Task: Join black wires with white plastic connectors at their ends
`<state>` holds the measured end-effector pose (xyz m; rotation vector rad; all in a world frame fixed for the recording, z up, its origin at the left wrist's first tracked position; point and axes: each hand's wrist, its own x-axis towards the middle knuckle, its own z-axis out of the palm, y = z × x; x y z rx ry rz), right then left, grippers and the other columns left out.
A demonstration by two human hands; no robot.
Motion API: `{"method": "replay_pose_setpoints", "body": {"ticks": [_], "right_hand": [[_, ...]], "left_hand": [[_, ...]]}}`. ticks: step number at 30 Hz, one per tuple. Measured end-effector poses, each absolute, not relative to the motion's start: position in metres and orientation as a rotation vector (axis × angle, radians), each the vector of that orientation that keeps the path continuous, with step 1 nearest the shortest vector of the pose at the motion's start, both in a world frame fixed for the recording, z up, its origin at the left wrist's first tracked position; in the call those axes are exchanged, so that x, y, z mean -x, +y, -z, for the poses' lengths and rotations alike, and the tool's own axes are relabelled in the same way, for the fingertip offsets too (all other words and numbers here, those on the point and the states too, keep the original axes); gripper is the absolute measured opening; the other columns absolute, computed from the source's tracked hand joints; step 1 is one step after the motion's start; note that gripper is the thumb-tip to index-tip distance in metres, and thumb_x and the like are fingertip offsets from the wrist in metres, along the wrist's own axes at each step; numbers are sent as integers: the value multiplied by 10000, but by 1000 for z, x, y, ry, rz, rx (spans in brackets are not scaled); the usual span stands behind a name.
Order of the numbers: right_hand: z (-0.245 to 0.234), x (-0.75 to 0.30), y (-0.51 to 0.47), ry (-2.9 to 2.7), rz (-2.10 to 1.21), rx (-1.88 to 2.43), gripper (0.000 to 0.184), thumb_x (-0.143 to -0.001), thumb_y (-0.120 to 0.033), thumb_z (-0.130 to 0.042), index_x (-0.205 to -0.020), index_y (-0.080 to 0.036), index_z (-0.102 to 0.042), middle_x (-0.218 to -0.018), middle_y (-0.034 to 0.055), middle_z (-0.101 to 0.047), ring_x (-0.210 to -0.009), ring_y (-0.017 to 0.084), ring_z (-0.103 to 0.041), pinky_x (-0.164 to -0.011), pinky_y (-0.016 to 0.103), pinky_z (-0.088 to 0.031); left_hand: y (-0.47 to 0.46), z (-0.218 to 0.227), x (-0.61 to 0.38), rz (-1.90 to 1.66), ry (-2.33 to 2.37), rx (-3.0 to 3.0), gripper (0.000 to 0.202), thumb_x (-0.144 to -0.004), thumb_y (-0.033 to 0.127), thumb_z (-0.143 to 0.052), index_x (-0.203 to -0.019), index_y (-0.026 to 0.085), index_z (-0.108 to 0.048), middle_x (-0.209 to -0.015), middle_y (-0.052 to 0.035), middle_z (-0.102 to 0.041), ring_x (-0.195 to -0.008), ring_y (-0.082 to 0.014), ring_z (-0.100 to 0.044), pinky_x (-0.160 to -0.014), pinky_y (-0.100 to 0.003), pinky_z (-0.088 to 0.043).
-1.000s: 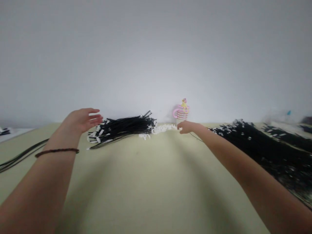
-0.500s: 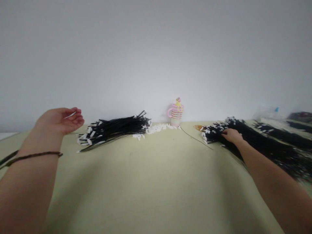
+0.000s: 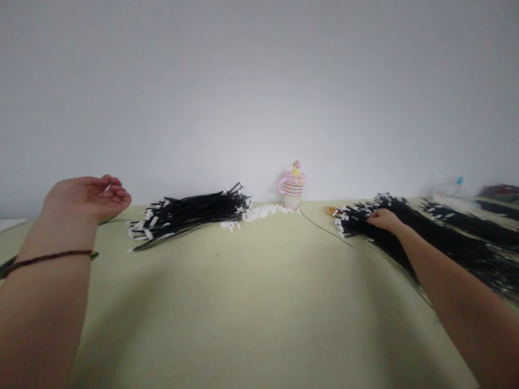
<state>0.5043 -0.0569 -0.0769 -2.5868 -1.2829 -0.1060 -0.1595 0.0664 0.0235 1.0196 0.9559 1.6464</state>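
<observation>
My left hand (image 3: 87,197) hovers palm up at the left, above the table (image 3: 251,308), its fingers curled over a small white sliver that I cannot name. It is just left of a bundle of black wires with white ends (image 3: 190,213). My right hand (image 3: 383,219) reaches far to the right and rests on the near end of a large heap of black wires (image 3: 441,240). Its fingers are bent down into the strands, and what they grip is hidden.
A row of small white connectors (image 3: 263,212) lies along the wall beside a striped cup with a pink handle (image 3: 292,193). One loose thin wire (image 3: 324,229) runs between the cup and the heap. More wire heaps and a clear bag (image 3: 446,189) are at the far right.
My right hand left the white connectors by the cup and moved right onto the large wire heap. My left hand drew back to the left and its fingers curled in.
</observation>
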Motion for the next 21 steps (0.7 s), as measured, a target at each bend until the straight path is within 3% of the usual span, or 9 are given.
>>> {"method": "replay_pose_setpoints", "body": {"ticks": [5,11,17,21], "right_hand": [[76,-501,-54,-1310,7,2494,82,-594,-229,-613,-596,-148,-627,-589,26,-612,-594,150,-568,-559,215,-424],[68,-481,-45,-1267,164,2313,294,-681,-384,-548,-813,-142,-648,-709,44,-633,-699,146,-568,-616,213,-432],[38,-454,-60,-1209,272,2016,327,-651,-436,-578,-776,-145,-661,-660,40,-625,-706,158,-566,-649,232,-434],[19,-472,-101,-1123,187,1946,329,-705,-439,-552,-803,-140,-650,-714,42,-629,-735,156,-568,-662,234,-436]], "left_hand": [[65,-27,160,-1598,862,-620,223,-773,-5,-221,-651,134,-346,-573,0,-365,-510,-77,-313,-507,-200,-279],[56,-39,145,-1616,907,-689,140,-695,0,-373,-640,129,-370,-573,17,-399,-507,-55,-330,-518,-188,-306],[2,-45,61,-1435,742,-1530,51,-699,112,-509,-749,119,-515,-714,8,-534,-708,-95,-497,-677,-241,-398],[-55,-21,0,-962,725,-2304,154,-732,256,-526,-850,170,-576,-832,-14,-590,-743,-135,-523,-675,-265,-412]]}}
